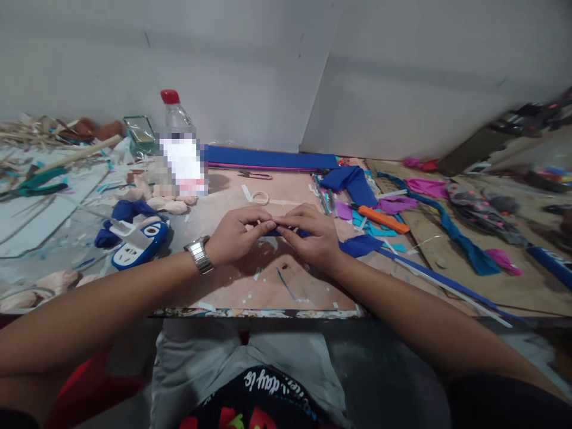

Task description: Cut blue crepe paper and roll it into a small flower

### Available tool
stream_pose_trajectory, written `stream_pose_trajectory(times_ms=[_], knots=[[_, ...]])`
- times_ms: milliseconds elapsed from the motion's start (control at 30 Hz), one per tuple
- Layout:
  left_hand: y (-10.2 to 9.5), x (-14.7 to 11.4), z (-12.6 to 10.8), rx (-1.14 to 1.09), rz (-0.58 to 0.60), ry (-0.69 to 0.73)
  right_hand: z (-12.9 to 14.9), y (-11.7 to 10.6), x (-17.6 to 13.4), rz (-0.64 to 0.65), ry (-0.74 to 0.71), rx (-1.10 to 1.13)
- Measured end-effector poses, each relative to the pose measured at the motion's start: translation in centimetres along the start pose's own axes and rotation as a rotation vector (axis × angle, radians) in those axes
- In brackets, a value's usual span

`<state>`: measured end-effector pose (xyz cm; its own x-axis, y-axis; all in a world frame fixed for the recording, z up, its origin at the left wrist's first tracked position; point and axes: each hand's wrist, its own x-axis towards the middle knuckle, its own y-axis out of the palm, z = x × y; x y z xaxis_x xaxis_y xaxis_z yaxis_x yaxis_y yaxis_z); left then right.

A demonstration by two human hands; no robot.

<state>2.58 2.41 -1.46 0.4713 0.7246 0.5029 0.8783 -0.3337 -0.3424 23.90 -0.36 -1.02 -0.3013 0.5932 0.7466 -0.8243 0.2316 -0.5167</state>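
Over the middle of the table, my left hand (238,236) and my right hand (315,239) meet with fingertips pinched together. Both are closed on a blue fabric strip (361,246), of which a little shows between the fingers. From under my right hand the strip runs out to the right. A thin white strip (451,293) lies along the blue one towards the table's front edge. Just beyond my hands is a cream-coloured ring (260,198), with pink-handled thread snips (257,176) farther back. What lies inside my fingers is mostly hidden.
A long blue fabric band (272,157) lies along the wall. An orange utility knife (382,219) rests among fabric scraps at right. To the left are a blue-and-white power socket (139,241), green-handled pliers (42,183) and a red-capped bottle (176,113).
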Motion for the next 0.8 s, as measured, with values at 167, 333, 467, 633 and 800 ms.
stream_pose_trajectory(times_ms=[167, 333, 467, 633, 800], knots=[[0.34, 0.01, 0.12, -0.134, 0.039, -0.091, 0.6, -0.23, 0.25, -0.023, 0.026, 0.006], [0.62, 0.02, 0.52, -0.25, 0.02, -0.151, 0.84, -0.42, 0.44, -0.088, 0.069, 0.04], [0.57, 0.1, 0.45, -0.34, 0.037, -0.228, 0.85, -0.37, 0.36, -0.106, 0.106, 0.075], [0.56, 0.12, 0.38, -0.422, 0.13, -0.36, 0.9, -0.26, 0.25, -0.09, 0.14, 0.088], [0.55, 0.25, 0.28, -0.521, 0.127, -0.435, 0.68, -0.24, 0.15, -0.092, 0.15, 0.1]])
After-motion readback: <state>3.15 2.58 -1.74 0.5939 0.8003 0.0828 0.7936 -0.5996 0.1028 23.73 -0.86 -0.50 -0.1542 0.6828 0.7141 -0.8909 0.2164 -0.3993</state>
